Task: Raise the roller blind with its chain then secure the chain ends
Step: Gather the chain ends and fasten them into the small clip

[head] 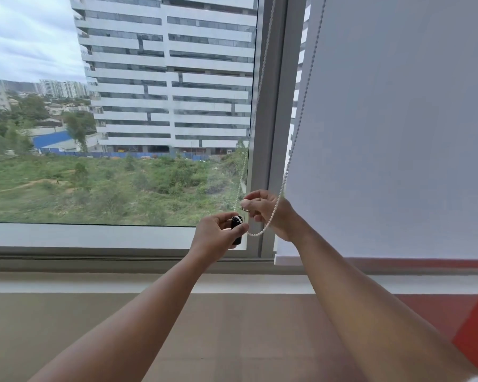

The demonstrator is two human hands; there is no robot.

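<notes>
A white beaded chain [301,117] hangs in two strands beside the grey window post [276,106] and loops low between my hands. My left hand [215,238] grips a small black cylinder [236,230] fixed near the bottom of the frame, with beads of the chain lying at its top. My right hand [268,210] pinches the chain just above and to the right, and the loop curves under its palm. The white roller blind [398,133] on the right pane hangs down nearly to the sill.
The left pane [122,119] is uncovered and shows a tall building and green ground outside. A grey sill and ledge [94,260] run below the window. A red panel [475,334] stands at the lower right, above a brown floor.
</notes>
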